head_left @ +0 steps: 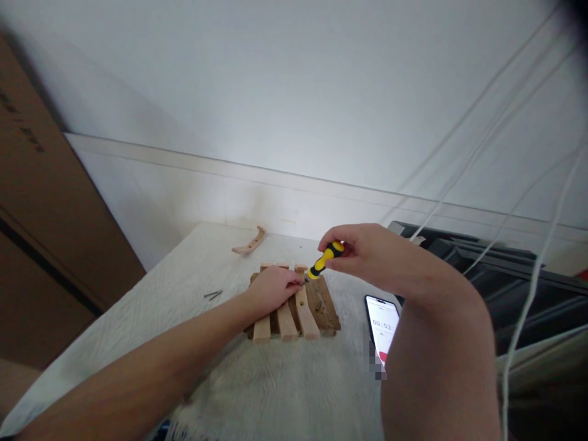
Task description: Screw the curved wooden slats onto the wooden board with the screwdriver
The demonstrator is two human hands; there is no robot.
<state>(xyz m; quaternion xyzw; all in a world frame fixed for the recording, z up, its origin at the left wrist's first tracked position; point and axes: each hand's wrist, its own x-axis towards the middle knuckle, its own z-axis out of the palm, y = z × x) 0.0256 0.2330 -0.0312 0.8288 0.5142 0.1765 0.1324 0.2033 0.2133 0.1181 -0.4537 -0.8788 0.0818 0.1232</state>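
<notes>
My right hand is closed round the handle of a yellow and black screwdriver, which slants down to the left. Its tip meets the fingertips of my left hand. That hand lies across several pale wooden slats, thumb and finger pinched together; whatever is between them is too small to make out. A round hole shows in the rightmost slat. Beneath the slats is a darker brown wooden board marked with many small holes.
Two screws lie left of the board on the pale table. A curved wooden piece lies near the wall. On the right are a phone showing a timer, black cases and hanging white cables. A cardboard box stands left.
</notes>
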